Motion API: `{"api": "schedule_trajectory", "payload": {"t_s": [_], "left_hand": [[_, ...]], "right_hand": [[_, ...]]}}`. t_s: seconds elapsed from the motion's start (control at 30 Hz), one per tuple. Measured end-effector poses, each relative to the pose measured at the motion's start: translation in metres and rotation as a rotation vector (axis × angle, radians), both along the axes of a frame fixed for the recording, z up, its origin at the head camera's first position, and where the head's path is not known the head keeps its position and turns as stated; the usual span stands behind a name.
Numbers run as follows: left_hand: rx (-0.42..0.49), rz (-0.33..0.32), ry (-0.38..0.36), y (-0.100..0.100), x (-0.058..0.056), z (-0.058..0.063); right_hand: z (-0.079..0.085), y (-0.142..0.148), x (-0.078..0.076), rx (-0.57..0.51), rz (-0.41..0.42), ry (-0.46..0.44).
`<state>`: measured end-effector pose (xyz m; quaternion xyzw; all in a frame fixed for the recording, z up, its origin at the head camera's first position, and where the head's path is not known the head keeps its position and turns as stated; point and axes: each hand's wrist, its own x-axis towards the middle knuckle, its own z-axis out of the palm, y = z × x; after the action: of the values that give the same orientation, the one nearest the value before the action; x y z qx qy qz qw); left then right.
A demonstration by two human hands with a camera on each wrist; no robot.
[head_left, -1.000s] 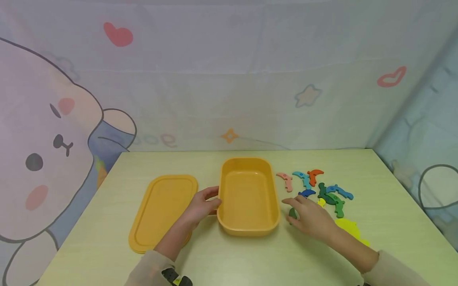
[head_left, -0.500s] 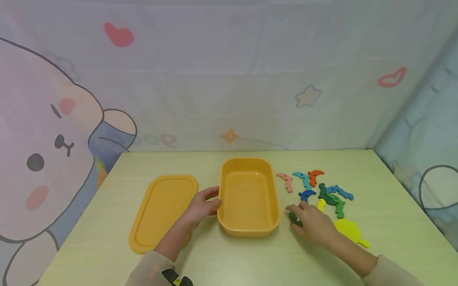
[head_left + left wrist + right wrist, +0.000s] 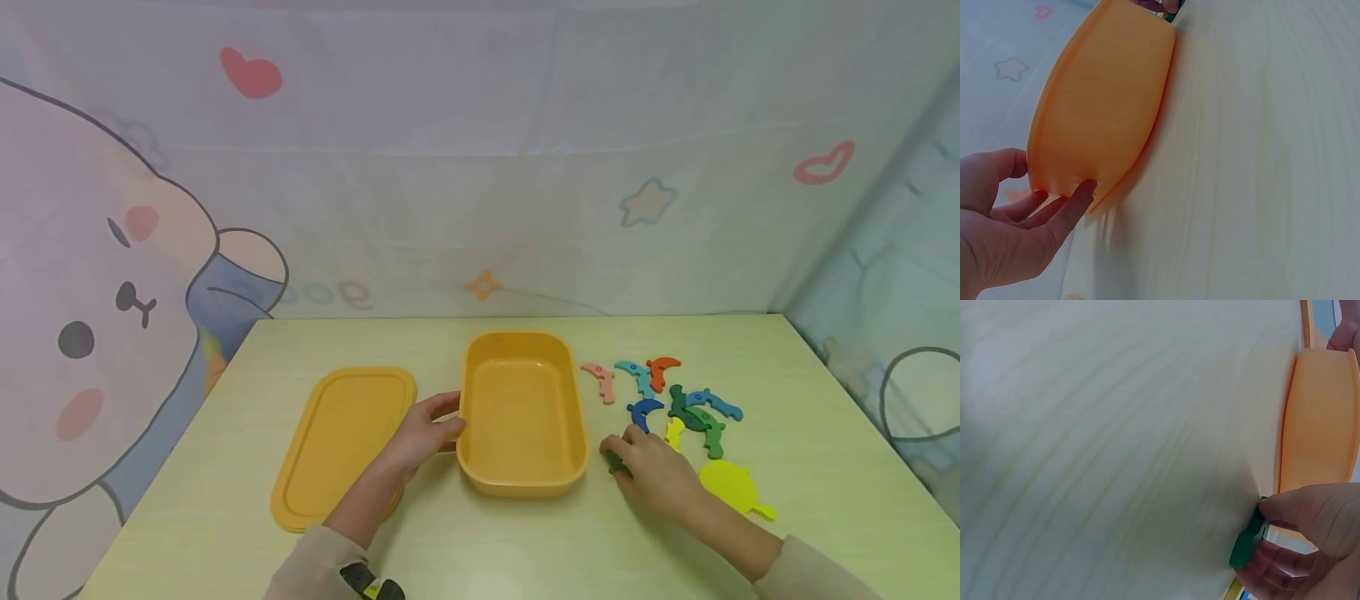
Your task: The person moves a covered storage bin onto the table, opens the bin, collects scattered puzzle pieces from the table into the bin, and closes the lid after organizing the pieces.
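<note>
My left hand (image 3: 427,432) rests against the left side of a yellow-orange plastic box (image 3: 522,485), its thumb at the rim and its fingers spread on the outer wall (image 3: 1100,94). To the right of the box, my right hand (image 3: 655,468) pinches a small dark green toy piece (image 3: 1249,540) between thumb and fingers, low over the table. Part of that piece is hidden by the fingers. Just beyond this hand lie a dark blue curved piece (image 3: 643,411) and a small yellow piece (image 3: 674,432).
A matching flat lid (image 3: 341,446) lies left of the box, partly under my left forearm. Several curved pieces lie at the right, among them pink (image 3: 602,383), light blue (image 3: 637,377), orange (image 3: 661,372) and green (image 3: 710,435). A round yellow piece (image 3: 729,486) sits beside my right wrist.
My right hand has shifted slightly right and its fingers have come together on the dark green piece. The left hand and the box have stayed put.
</note>
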<state>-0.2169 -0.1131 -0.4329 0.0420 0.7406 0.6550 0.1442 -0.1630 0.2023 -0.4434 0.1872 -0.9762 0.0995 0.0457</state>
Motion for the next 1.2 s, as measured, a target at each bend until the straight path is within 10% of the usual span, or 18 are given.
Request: {"api": "schedule_trajectory", "payload": {"t_s": [1.2], "left_hand": [[-0.005, -0.005, -0.012, -0.001, 0.0, 0.001]], "right_hand": [[0.008, 0.001, -0.014, -0.031, 0.064, 0.027]]}}
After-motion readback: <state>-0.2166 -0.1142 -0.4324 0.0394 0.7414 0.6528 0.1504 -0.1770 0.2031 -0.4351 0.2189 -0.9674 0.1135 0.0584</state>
